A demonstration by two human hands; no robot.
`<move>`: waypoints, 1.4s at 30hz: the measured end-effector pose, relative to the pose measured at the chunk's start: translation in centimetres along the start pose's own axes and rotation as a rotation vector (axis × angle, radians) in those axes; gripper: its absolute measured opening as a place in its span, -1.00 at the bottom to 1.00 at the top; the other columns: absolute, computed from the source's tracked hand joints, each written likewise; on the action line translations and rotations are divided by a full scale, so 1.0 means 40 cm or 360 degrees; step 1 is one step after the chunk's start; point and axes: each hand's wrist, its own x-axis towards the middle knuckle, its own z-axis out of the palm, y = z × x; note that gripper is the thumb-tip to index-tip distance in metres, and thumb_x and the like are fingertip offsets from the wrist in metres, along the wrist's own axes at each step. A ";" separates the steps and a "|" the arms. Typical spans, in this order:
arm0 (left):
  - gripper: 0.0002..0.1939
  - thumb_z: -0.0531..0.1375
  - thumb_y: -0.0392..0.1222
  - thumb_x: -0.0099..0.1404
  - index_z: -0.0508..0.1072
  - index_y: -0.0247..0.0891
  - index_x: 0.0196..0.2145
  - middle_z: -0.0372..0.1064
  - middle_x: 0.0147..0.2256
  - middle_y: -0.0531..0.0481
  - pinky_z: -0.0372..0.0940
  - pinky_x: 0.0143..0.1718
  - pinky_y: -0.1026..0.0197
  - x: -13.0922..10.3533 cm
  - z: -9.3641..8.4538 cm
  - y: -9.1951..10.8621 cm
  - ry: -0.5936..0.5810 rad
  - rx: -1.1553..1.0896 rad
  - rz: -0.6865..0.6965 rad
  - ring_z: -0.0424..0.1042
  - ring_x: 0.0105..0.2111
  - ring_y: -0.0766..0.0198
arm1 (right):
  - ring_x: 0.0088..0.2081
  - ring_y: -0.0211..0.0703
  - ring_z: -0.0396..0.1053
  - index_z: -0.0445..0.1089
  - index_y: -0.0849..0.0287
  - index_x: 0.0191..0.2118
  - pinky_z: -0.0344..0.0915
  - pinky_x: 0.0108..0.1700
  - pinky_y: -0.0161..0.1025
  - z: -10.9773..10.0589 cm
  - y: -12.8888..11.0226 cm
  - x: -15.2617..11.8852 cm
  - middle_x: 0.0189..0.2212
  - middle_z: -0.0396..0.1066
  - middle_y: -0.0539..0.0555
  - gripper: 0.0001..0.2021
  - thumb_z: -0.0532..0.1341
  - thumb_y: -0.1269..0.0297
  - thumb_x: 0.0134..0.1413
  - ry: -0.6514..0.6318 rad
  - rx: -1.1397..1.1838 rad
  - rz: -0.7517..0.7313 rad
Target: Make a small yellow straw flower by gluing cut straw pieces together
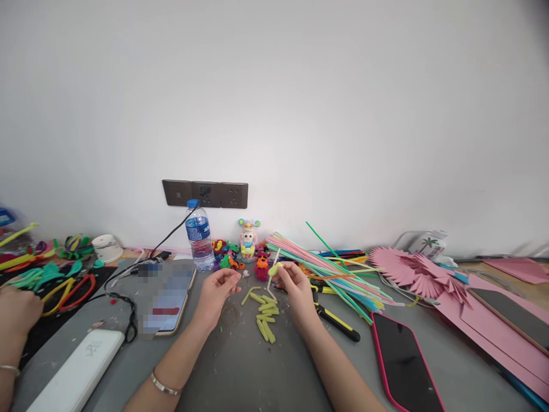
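Yellow-green fuzzy pcs [270, 312] lie loose, lower ctr of frame, apparently shaped but not joined; bent strip [246, 296] just beside them looks unworked. R hand [295, 289] pinches another pc [274, 269] mid-frame; L hand [213, 294] has fingers curled toward thumb, can't tell if holding anything.

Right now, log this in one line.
Right hand: holds short yellow-green piece; left hand: pinched, contents unclear; similar pieces: on grey tabletop
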 end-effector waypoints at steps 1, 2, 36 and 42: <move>-0.67 0.41 0.00 -0.04 0.53 -0.31 -0.43 0.21 -0.64 0.16 0.36 -0.38 0.29 0.001 0.000 0.001 0.0017 -0.0026 0.0005 0.21 -0.58 0.43 | -0.46 -0.18 0.35 0.41 0.15 -0.38 0.26 -0.46 -0.30 0.000 -0.001 0.000 -0.52 0.39 0.00 -0.62 0.36 -0.08 -0.16 0.0007 -0.0005 -0.0004; -0.64 0.41 0.03 -0.05 0.53 -0.31 -0.42 0.20 -0.65 0.17 0.36 -0.39 0.29 0.003 -0.001 0.003 0.0037 -0.0053 0.0013 0.21 -0.58 0.43 | -0.46 -0.18 0.35 0.40 0.15 -0.37 0.26 -0.46 -0.30 -0.001 -0.002 0.001 -0.52 0.39 0.00 -0.62 0.36 -0.08 -0.15 0.0014 -0.0009 -0.0009; -0.71 0.44 -0.14 -0.10 0.55 -0.31 -0.40 0.47 -0.50 -0.01 0.37 -0.38 0.29 0.006 -0.020 0.020 -0.0132 0.0229 -0.0031 0.44 -0.47 0.30 | -0.50 -0.19 0.29 0.31 0.11 -0.42 0.18 -0.43 -0.27 -0.033 -0.009 0.021 -0.53 0.36 -0.02 -0.67 0.32 -0.05 -0.08 0.0313 0.0069 -0.0153; -0.71 0.44 -0.16 -0.11 0.60 -0.32 -0.38 0.56 -0.46 -0.12 0.40 -0.33 0.21 0.008 -0.021 0.016 -0.0157 0.0233 -0.0141 0.52 -0.41 0.17 | -0.50 -0.17 0.28 0.32 0.10 -0.40 0.19 -0.42 -0.25 -0.026 -0.011 0.017 -0.54 0.36 -0.03 -0.67 0.30 -0.06 -0.06 0.0244 0.0002 -0.0147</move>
